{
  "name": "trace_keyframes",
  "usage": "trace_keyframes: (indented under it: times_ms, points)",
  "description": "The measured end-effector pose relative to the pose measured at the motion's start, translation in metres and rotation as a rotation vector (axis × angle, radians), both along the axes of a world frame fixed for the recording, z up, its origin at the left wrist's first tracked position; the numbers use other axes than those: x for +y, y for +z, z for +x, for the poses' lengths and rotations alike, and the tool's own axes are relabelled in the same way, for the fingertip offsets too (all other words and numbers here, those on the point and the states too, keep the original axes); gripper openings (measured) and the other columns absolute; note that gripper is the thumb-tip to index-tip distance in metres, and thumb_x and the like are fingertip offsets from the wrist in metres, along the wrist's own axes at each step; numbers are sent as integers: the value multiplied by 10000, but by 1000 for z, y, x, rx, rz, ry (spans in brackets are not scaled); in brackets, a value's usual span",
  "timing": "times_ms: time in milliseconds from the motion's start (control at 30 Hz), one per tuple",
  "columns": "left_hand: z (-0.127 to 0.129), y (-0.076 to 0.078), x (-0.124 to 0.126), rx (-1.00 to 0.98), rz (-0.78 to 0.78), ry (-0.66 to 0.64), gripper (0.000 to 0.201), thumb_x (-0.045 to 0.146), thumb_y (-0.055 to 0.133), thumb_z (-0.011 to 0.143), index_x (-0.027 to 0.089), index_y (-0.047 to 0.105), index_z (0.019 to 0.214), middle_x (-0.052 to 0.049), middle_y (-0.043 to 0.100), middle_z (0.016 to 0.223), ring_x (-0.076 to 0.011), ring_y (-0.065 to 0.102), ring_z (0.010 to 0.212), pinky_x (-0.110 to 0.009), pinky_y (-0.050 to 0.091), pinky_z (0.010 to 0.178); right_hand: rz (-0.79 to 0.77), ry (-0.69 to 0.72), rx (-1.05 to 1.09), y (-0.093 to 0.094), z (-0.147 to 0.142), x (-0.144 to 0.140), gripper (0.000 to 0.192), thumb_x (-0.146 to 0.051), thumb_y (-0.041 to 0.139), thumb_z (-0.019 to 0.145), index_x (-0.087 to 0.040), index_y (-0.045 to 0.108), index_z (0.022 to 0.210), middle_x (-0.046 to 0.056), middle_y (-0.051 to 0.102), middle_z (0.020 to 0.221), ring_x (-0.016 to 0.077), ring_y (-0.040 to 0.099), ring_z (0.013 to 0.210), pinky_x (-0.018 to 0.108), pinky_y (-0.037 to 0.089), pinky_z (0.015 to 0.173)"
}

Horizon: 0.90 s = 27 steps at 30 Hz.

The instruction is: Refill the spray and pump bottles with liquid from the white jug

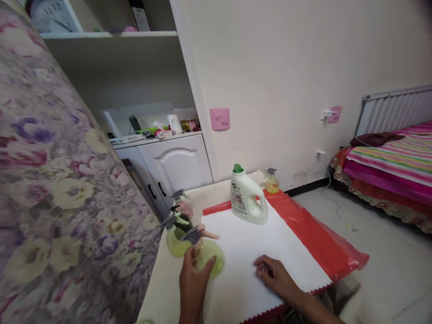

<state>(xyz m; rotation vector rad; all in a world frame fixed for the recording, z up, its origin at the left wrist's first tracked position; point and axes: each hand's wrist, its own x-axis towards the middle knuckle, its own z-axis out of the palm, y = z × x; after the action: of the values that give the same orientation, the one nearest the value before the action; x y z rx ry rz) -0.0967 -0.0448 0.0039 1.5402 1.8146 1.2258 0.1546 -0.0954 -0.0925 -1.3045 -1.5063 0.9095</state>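
My left hand (pixel 193 279) grips a round green spray bottle (pixel 209 258) with a grey trigger head, at the left edge of a white cloth (pixel 249 256). Two more spray bottles (pixel 177 231) stand just behind it on the table. My right hand (pixel 275 274) rests flat on the white cloth with loosely curled fingers and holds nothing. A white detergent jug with a green cap (pixel 246 198) stands at the cloth's far edge. A small yellow spray bottle (pixel 272 181) stands behind the jug.
A red plastic sheet (pixel 320 238) lies under the cloth and overhangs the table's right side. A floral curtain (pixel 60 189) fills the left. A white cabinet (pixel 175 164) stands behind, a bed (pixel 391 166) at right.
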Motion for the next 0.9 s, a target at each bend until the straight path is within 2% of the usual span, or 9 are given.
trace_keyframes:
  times_ms: [67,167,267,367,567,633,733,800,900]
  points:
    - [16,2,-5,10,43,-100,689,505,681,629,144,523,1195,-135,639,1138,-287,630,985,-410,505,861,-50,23,59,6,4,0,231,-336,601,807,-208,625,997,11,667,801,170,599,679,274,450,603]
    - [35,4,-10,45,97,-221,616,452,685,658,152,556,1181,-108,653,1079,-270,627,957,-407,499,855,-38,36,187,20,4,0,499,-377,698,748,-225,541,1196,81,655,1096,236,618,1006,347,496,829]
    - [51,3,-13,56,98,-296,584,410,691,667,158,562,1178,-95,654,1041,-267,623,932,-406,502,820,35,83,276,33,-8,2,843,-391,805,645,-252,390,1366,126,482,1396,280,430,1305,447,352,1071]
    - [66,-2,-16,31,77,-357,573,358,700,665,153,553,1180,-92,650,1027,-266,613,929,-396,497,795,71,116,375,39,-25,5,1019,-402,862,561,-262,321,1414,134,391,1473,310,353,1360,496,264,1122]
    - [80,-1,-21,-95,73,-487,447,321,685,706,196,592,1125,-76,641,1017,-264,585,976,-386,463,854,2,202,633,35,-29,4,829,-389,830,622,-255,424,1333,116,536,1348,319,492,1248,484,344,1062]
    - [79,5,-21,-242,28,-566,405,375,596,801,210,582,1170,-85,638,1101,-263,573,1037,-385,442,905,-35,256,683,40,-24,-1,815,-381,832,613,-244,450,1319,107,557,1321,318,497,1237,473,344,1054]
    - [77,13,-19,-507,-134,-677,426,456,467,891,206,563,1224,-93,625,1199,-262,569,1078,-390,416,950,-111,372,764,53,-21,-11,778,-373,834,595,-241,496,1283,90,615,1229,310,545,1166,453,371,1012]
    - [76,15,-18,-649,-235,-721,448,494,490,879,186,588,1189,-101,642,1164,-259,598,1010,-388,433,914,-163,435,822,63,-23,-17,746,-367,831,584,-239,528,1253,79,643,1169,305,568,1122,441,390,979]
    - [77,12,-18,-816,-294,-768,448,505,556,839,165,614,1125,-108,666,1049,-239,624,875,-373,464,812,-234,507,881,74,-25,-25,728,-346,811,590,-231,540,1255,75,647,1153,302,568,1113,429,395,960]
